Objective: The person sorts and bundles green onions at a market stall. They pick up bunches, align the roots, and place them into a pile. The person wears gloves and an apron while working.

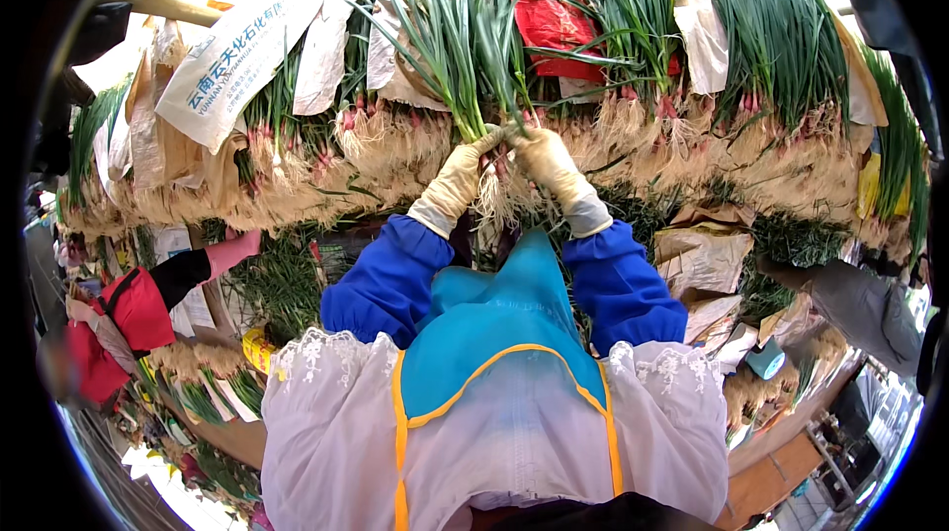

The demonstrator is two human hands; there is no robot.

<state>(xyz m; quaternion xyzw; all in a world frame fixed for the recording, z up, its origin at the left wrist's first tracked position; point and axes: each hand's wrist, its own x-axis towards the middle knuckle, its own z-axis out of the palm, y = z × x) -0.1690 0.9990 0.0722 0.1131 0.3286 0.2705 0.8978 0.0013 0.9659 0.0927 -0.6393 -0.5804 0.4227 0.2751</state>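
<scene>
My left hand (pixel 468 166), in a cream work glove with a grey cuff, is closed around the stalks of a bunch of green onions (pixel 450 60). Its leaves point away from me, and pinkish bulbs with pale, stringy roots (pixel 491 193) hang below my fingers. Right beside it, my right hand (pixel 547 160), gloved alike, grips a few more green onion stalks (pixel 502 78) whose leaves look slightly blurred. The gloves meet at the fingertips, partly hiding the stalks. Both hands are at the near edge of a long heap of green onions (pixel 778 34), roots towards me.
Printed woven sacks (pixel 237 64), a red sack (pixel 556 12) and pale sack strips (pixel 700 27) lie across the heap. Loose green leaves (pixel 278 286) litter the ground below. A person in a red vest (pixel 141 312) is at left; a grey sleeve (pixel 864 312) shows at right.
</scene>
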